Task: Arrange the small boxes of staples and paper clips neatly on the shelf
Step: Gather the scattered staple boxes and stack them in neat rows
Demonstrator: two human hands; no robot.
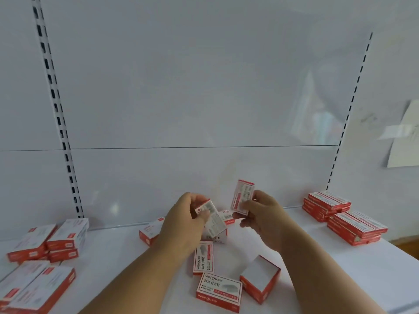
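Both hands are raised over the middle of the white shelf (317, 257). My left hand (183, 220) grips a small red-and-white box (212, 217), tilted, just above a loose heap. My right hand (264, 217) pinches another small red-and-white staple box (242, 196) and holds it upright above the shelf. Below the hands lie loose boxes: one flat staple box (203, 258), one labelled box (218, 291) near the front, one box (260, 278) with its white side up. Another box (149, 231) sits behind my left wrist, partly hidden.
Stacked red-and-white boxes stand at the right back (326, 206) and right (358, 227). More stacks sit at the left (65, 239) and front left (36, 288). A white back panel with slotted uprights (56, 109) rises behind. A paper sheet (405, 137) hangs at the right.
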